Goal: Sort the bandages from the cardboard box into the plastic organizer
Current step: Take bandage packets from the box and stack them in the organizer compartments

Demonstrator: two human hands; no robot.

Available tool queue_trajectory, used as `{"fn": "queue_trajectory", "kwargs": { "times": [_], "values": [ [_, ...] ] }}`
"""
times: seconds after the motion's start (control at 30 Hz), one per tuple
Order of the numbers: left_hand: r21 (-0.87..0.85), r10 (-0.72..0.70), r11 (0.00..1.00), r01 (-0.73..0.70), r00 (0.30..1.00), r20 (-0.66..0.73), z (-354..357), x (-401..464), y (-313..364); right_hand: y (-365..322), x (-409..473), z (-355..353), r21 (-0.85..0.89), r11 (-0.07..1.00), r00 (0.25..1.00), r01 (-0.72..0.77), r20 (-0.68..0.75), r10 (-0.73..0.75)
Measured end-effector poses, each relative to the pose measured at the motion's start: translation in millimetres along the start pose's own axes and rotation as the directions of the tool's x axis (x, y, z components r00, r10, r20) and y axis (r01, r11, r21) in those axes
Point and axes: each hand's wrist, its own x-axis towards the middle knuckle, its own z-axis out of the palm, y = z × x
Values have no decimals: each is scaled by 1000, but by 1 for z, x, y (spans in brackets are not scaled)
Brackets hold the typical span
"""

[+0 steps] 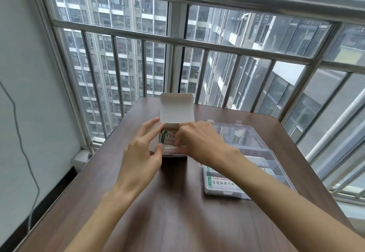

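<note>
A small white cardboard box (176, 107) stands mid-table with its lid flap raised. White bandages (169, 137) with green and red print fill it. My left hand (141, 151) holds the box's left side, thumb at its front edge and fingers spread along the wall. My right hand (199, 141) reaches into the box from the right and its curled fingers pinch the bandages; the fingertips are hidden. To the right lies the clear plastic organizer (227, 191), lid open behind it, with bandages (222, 182) lying in its near compartments.
The brown wooden table (177, 212) stands against a metal window railing (177, 40) with tall buildings beyond. A white wall with a hanging grey cable (25, 153) lies to the left. The organizer's open lid (237, 135) lies flat behind it.
</note>
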Motion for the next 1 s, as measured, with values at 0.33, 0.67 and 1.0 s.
{"fn": "queue_trajectory", "kwargs": {
  "times": [0.33, 0.67, 1.0],
  "values": [
    [109, -159, 983, 149, 983, 91, -10, 32, 2, 13, 4, -5, 356, 929, 967, -98, -185, 173],
    [258, 60, 966, -18, 986, -154, 11, 35, 36, 42, -44, -12, 973, -106, 880, -207, 233, 415],
    [-449, -161, 777, 441, 829, 535, 95, 12, 95, 69, -122, 12, 927, -280, 770, -248, 364, 524]
  ]
}}
